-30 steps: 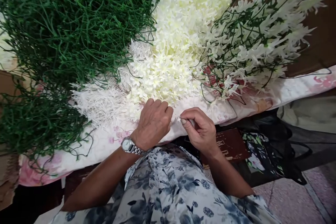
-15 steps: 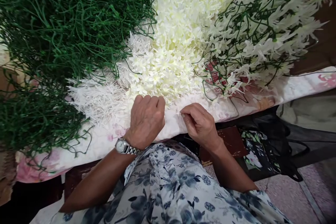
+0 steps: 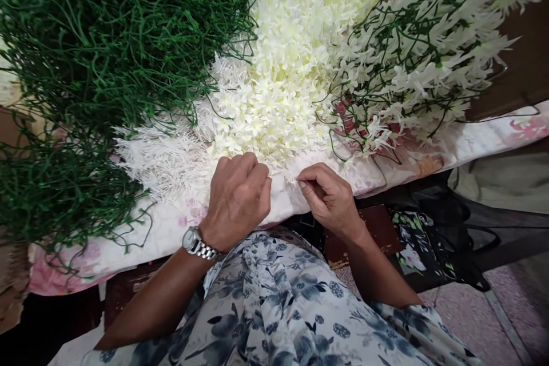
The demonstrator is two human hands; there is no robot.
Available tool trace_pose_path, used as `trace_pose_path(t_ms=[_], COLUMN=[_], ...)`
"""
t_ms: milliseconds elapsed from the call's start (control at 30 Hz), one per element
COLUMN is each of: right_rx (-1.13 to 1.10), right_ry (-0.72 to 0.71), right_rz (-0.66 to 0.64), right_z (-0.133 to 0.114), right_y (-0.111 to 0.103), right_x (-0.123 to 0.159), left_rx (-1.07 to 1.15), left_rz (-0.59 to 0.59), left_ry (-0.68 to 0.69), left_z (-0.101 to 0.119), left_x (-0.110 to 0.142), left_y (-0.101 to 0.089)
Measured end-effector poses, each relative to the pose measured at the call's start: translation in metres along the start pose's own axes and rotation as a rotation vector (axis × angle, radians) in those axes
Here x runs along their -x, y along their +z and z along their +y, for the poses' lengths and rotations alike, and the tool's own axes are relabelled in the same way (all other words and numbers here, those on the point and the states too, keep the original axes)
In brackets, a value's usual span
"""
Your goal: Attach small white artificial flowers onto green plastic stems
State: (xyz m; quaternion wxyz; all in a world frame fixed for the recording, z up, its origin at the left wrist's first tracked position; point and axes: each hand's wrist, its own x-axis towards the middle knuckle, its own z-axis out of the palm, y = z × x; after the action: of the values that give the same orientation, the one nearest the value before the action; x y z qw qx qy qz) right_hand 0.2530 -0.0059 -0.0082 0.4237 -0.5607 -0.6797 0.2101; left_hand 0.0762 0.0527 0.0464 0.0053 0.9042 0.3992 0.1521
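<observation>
My left hand [image 3: 238, 199], with a silver wristwatch [image 3: 194, 243], is curled into a loose fist at the near edge of a heap of loose cream artificial blossoms [image 3: 291, 68]; what its fingers hold is hidden. My right hand [image 3: 329, 199] is close beside it, thumb and forefinger pinched on a tiny white flower piece [image 3: 294, 181]. Both hands rest over a floral cloth [image 3: 163, 229] covering the work surface. White spiky plastic pieces [image 3: 163, 157] lie just left of my left hand.
A big tangle of green plastic stems [image 3: 103, 51] fills the left. Finished sprays of white flowers on green stems [image 3: 420, 57] lie at the right, against brown cardboard [image 3: 523, 46]. A dark bag [image 3: 433, 240] sits on the floor at lower right.
Both hands have shifted slightly left and away from me, staying close together at the edge of the blossom heap. The right hand keeps its pinch.
</observation>
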Motion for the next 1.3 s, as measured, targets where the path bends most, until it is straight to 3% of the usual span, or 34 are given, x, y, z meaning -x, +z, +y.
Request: trace_pose_path(t_ms=[267, 467, 900, 1033, 1200, 1300], right_rx=[0.009, -0.007, -0.039, -0.069, -0.187, -0.247], right_ry=[-0.011, -0.034, -0.012, 0.003, 0.021, 0.027], right_rz=[0.033, 0.017, 0.006, 0.031, -0.058, -0.079], right_z=[-0.005, -0.009, -0.008, -0.010, -0.015, -0.018], right_y=[-0.001, -0.001, 0.001, -0.002, -0.007, -0.006], right_x=[0.001, -0.002, -0.003, -0.004, -0.005, -0.006], left_rx=[0.431, 0.704, 0.834, 0.860, 0.959, 0.964], left_rz=[0.165, 0.197, 0.124, 0.136, 0.007, 0.018], left_ry=[-0.136, -0.227, -0.391, -0.353, -0.187, -0.156], left_z=[0.008, 0.009, 0.013, 0.014, 0.016, 0.019], left_x=[0.008, 0.015, 0.026, 0.023, 0.019, 0.020], left_y=[-0.007, -0.005, 0.006, 0.003, 0.005, 0.011])
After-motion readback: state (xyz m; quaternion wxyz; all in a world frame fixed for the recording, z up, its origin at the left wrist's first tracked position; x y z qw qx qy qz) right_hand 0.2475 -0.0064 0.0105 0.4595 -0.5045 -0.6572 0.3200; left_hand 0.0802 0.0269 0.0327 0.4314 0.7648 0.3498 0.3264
